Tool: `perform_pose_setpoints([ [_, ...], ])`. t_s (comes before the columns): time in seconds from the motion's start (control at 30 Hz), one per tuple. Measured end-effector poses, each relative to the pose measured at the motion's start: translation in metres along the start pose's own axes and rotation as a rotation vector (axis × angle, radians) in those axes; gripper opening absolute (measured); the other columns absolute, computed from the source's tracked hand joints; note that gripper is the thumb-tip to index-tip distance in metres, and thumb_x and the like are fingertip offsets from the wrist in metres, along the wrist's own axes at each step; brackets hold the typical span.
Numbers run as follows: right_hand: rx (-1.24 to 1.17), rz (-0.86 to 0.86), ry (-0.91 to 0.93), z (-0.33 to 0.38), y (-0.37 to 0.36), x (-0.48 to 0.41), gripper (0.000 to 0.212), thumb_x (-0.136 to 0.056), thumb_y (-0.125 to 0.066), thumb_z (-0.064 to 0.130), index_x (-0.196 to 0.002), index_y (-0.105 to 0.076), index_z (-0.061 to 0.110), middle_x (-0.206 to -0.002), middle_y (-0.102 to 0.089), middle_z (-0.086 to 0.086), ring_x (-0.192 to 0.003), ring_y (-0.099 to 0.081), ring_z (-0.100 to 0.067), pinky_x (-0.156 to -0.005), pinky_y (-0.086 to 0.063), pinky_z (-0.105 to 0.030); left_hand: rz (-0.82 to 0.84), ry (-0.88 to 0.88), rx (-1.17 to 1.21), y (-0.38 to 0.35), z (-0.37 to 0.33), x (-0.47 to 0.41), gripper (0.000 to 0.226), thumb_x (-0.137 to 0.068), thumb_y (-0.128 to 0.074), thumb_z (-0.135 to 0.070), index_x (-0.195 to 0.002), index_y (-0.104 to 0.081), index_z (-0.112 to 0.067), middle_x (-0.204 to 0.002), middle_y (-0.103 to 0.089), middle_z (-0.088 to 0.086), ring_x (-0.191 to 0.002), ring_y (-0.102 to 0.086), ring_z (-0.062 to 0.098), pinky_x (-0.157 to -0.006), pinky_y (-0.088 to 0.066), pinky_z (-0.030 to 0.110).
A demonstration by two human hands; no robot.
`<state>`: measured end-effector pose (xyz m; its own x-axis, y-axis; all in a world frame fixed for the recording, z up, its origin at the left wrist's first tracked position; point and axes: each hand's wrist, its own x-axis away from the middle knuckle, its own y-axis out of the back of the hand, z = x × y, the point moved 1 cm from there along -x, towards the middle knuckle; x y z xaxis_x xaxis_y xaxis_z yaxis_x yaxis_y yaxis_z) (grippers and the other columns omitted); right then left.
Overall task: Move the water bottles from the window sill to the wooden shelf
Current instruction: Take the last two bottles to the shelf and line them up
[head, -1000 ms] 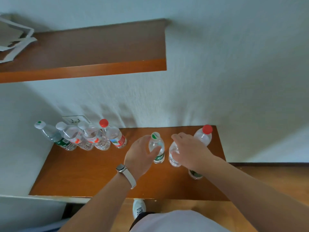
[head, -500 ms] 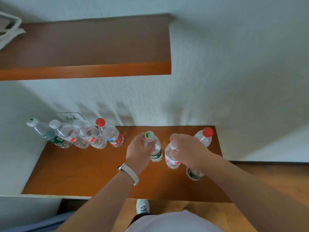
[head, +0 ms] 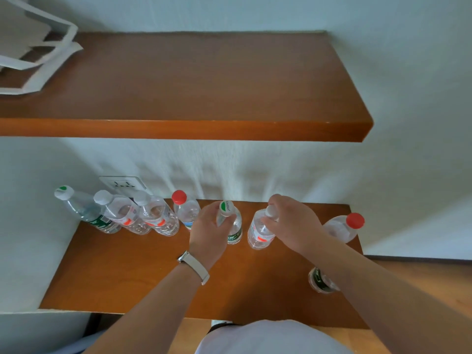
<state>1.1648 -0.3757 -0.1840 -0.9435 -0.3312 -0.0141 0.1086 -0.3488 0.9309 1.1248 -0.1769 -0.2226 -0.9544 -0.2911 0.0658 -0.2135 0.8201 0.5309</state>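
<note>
Jutting from white wall (head: 398, 172): wooden shelf (head: 194, 80) above brown sill (head: 132, 272); socket (head: 123, 184) between.

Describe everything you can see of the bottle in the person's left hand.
The bottle is clear plastic, with a white cap marked green and a dark green label low on its body. It is about upright over the sill; whether its base rests there is unclear. The left hand grips its neck and shoulder. A second bottle, gripped by the right hand, stands apart to its right.
</note>
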Motion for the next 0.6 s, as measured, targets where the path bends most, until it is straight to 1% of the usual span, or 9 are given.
perform_pose_setpoints([
  [0.07,0.010,-0.022,-0.003,0.004,-0.004,-0.009,0.028,-0.090,-0.058,0.047,-0.104,-0.052,0.023,-0.088,-0.059,0.009,-0.071,-0.057,-0.011,-0.063,-0.047,-0.020,-0.003,0.006,-0.003,0.001,0.001,-0.007,0.033,-0.090,-0.067,-0.039,-0.121,-0.063,-0.028,-0.113,-0.066,-0.012,-0.100,-0.061,0.007,-0.080,-0.051,0.021],
  [0.2,0.042,-0.058,-0.007,0.010,-0.012,-0.023,0.028,-0.089,-0.060,0.046,-0.102,-0.052,0.023,-0.085,-0.057,0.009,-0.068,-0.055,-0.011,-0.060,-0.042,-0.018,-0.011,0.005,0.007,0.000,0.006,-0.018,0.034,-0.090,-0.066,-0.041,-0.121,-0.063,-0.028,-0.114,-0.065,-0.013,-0.103,-0.060,0.007,-0.084,-0.049,0.022],
  [0.33,0.061,-0.095,-0.029,0.014,-0.015,-0.030,0.030,-0.088,-0.062,0.048,-0.101,-0.054,0.022,-0.086,-0.056,0.010,-0.070,-0.055,-0.011,-0.062,-0.041,-0.018,-0.036,-0.014,-0.018,-0.001,0.009,-0.020,0.035,-0.092,-0.064,-0.043,-0.122,-0.064,-0.025,-0.114,-0.066,-0.009,-0.103,-0.061,0.010,-0.087,-0.055,0.032],
  [0.43,0.058,-0.106,-0.036,0.017,-0.016,-0.031,0.029,-0.089,-0.064,0.045,-0.101,-0.054,0.021,-0.085,-0.056,0.009,-0.069,-0.055,-0.010,-0.060,-0.042,-0.019,-0.051,-0.031,-0.038,-0.002,0.009,-0.020,0.034,-0.093,-0.064,-0.040,-0.122,-0.064,-0.024,-0.116,-0.066,-0.009,-0.101,-0.060,0.009,-0.085,-0.055,0.030],
  [0.53,0.046,-0.106,-0.043,0.018,-0.016,-0.030,0.026,-0.089,-0.064,0.042,-0.100,-0.053,0.020,-0.083,-0.054,0.007,-0.068,-0.053,-0.012,-0.060,-0.047,-0.024,-0.055,-0.035,-0.035,0.000,0.010,-0.022,0.033,-0.093,-0.064,-0.039,-0.123,-0.064,-0.024,-0.117,-0.065,-0.009,-0.102,-0.058,0.008,-0.087,-0.053,0.028],
  [0.6,0.041,-0.108,-0.042,0.019,-0.016,-0.030,0.026,-0.089,-0.064,0.040,-0.099,-0.053,0.019,-0.083,-0.052,0.007,-0.068,-0.052,-0.012,-0.060,-0.045,-0.024,-0.048,-0.034,-0.037,0.002,0.011,-0.025,0.034,-0.093,-0.064,-0.039,-0.123,-0.064,-0.023,-0.117,-0.066,-0.008,-0.104,-0.059,0.009,-0.087,-0.052,0.026],
])
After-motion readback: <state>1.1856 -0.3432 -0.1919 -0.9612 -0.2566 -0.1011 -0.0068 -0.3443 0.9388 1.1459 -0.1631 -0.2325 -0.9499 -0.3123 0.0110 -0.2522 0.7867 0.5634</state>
